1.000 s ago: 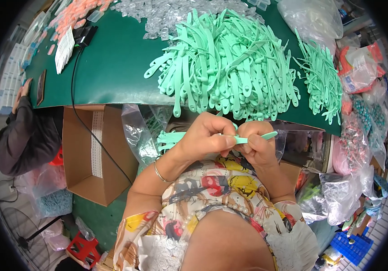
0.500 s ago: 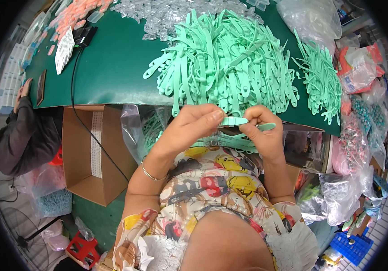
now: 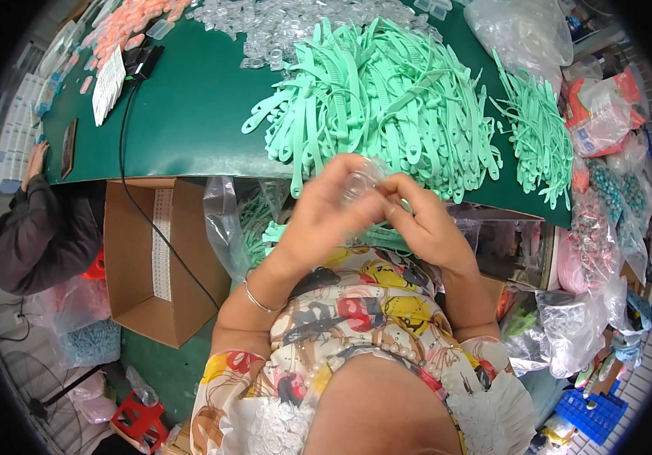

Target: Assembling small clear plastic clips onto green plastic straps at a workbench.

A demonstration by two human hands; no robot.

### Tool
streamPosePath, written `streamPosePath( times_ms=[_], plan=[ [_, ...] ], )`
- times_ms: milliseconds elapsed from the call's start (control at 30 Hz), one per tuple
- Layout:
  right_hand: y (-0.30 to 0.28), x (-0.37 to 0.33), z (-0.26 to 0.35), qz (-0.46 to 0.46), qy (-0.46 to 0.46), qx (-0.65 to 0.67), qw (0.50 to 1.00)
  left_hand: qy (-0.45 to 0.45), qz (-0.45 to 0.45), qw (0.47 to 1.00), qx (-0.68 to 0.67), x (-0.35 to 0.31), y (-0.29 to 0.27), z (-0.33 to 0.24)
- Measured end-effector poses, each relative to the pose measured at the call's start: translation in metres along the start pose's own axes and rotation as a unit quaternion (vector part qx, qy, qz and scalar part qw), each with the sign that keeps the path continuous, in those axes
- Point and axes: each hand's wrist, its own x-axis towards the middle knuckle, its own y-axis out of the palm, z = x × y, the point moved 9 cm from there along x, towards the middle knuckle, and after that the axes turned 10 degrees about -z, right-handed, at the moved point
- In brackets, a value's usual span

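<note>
My left hand (image 3: 333, 208), smeared by motion, is closed around a clear plastic piece (image 3: 364, 180) whose exact shape is blurred. Fingertips of my right hand (image 3: 428, 224) are pinched together and meet the left fingers beside that piece; whatever they hold is hidden. Just beyond both hands rises a big heap of mint-green plastic straps (image 3: 387, 98), some with ridges and some with a hole at the end. More green straps (image 3: 273, 233) lie at my lap, partly behind my forearms.
Clear plastic pieces (image 3: 265, 34) and orange pieces (image 3: 117, 34) cover the far side of the green table (image 3: 189, 114). A smaller strap pile (image 3: 534, 136) lies right. A cardboard box (image 3: 140, 258) stands below the left edge, crossed by a black cable (image 3: 123, 136). Another person's hand (image 3: 36, 161) rests far left.
The green strap held between my hands is no longer seen there; a clear piece is in my left hand now. Both hands have come closer together.
</note>
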Motion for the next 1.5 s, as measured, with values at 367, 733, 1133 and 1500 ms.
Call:
streamPosePath(
  times_ms=[367, 733, 1133, 1500],
  plan=[
    [-0.017, -0.007, -0.006, -0.07, -0.003, 0.146, 0.987, 0.07, -0.018, 0.973, 0.221, 0.004, -0.004, 0.003],
    [0.01, -0.004, -0.018, 0.027, 0.187, 0.429, 0.884, -0.038, 0.09, 0.994, 0.051, 0.0, 0.005, 0.032],
    [0.006, -0.004, -0.011, 0.018, 0.132, 0.358, 0.924, -0.049, 0.135, 0.989, -0.019, -0.001, 0.01, 0.039],
    [0.005, 0.0, 0.001, 0.012, 0.075, 0.3, 0.951, -0.055, 0.136, 0.989, -0.006, -0.002, 0.004, 0.049]
  ],
)
